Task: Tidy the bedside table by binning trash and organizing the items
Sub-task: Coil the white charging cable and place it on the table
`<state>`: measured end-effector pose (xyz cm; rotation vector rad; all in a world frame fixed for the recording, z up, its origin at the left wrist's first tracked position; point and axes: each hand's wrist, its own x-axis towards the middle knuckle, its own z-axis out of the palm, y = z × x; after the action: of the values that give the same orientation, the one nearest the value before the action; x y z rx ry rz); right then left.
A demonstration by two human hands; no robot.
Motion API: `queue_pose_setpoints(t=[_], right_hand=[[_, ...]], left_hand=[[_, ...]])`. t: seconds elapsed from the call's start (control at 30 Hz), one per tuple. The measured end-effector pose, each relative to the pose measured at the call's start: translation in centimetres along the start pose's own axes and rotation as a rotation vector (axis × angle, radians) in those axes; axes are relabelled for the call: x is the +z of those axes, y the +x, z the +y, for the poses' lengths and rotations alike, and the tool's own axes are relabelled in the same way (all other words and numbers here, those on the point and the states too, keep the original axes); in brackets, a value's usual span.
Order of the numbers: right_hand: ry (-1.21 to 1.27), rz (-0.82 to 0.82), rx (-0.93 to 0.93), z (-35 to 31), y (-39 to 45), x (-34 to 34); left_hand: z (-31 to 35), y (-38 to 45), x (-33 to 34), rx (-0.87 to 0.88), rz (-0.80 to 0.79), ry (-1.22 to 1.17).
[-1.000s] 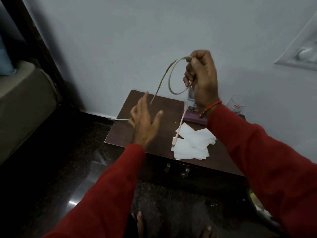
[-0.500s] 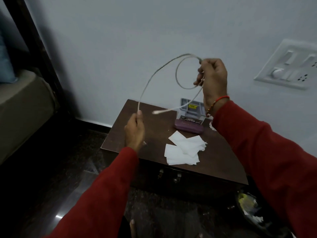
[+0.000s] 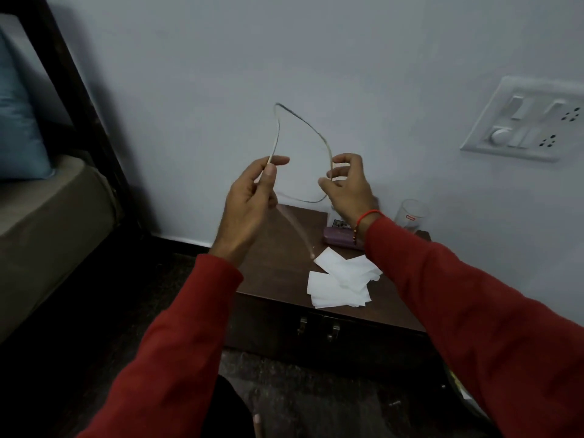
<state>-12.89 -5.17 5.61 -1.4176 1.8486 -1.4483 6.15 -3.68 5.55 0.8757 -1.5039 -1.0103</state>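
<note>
A thin white cable point(image 3: 311, 129) arches in the air above the dark wooden bedside table point(image 3: 278, 273). My left hand point(image 3: 249, 203) pinches one stretch of it between thumb and fingers. My right hand point(image 3: 346, 188) holds coiled loops of the same cable, and a loop sags between the two hands. One loose end swings, blurred, down toward the tabletop. On the table lie several white paper pieces point(image 3: 343, 281), a purple case point(image 3: 339, 240) and an empty drinking glass point(image 3: 414, 214) at the back right.
A small box stands against the wall behind the purple case, mostly hidden by my right wrist. A switch and socket panel point(image 3: 531, 120) is on the wall at right. A bed point(image 3: 41, 216) with a blue pillow stands at left. A bin's edge shows at bottom right.
My left hand rose from table height to chest height and came close to the right hand. The cable's big arc folded into a narrower peak, and its free end now swings down.
</note>
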Motion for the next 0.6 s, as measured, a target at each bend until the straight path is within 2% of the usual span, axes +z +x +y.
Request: queue_pose_setpoints(t=[0.1, 0.17, 0.2, 0.27, 0.33, 0.4, 0.5, 0.6], right_hand=[[0.085, 0.036, 0.037, -1.6, 1.2, 0.6], [0.180, 0.050, 0.039, -3.2, 2.0, 0.7], [0.169, 0.062, -0.004, -4.1, 2.3, 0.7], [-0.010, 0.048, -0.156, -6.0, 2.4, 0.4], [-0.194, -0.110, -0.259, -7.5, 1.7, -0.1], [-0.348, -0.316, -0.301, -8.5, 0.4, -0.7], [-0.470, -0.451, -0.378, -9.4, -1.2, -1.8], [-0.403, -0.438, -0.425, -10.4, -2.2, -3.5]], left_hand=[[2.9, 0.9, -0.5, -0.041, -0.078, -0.039], [5.0, 1.3, -0.6, -0.107, -0.169, -0.162], [6.0, 1.5, -0.6, -0.135, -0.231, -0.262], [8.5, 1.9, -0.4, -0.171, -0.320, -0.480], [10.6, 3.0, 0.0, -0.169, -0.311, -0.627], [12.1, 4.7, 0.1, -0.153, -0.205, -0.688], [12.5, 7.2, -0.3, -0.120, -0.036, -0.511], [11.4, 7.7, -0.2, -0.050, -0.020, -0.062]])
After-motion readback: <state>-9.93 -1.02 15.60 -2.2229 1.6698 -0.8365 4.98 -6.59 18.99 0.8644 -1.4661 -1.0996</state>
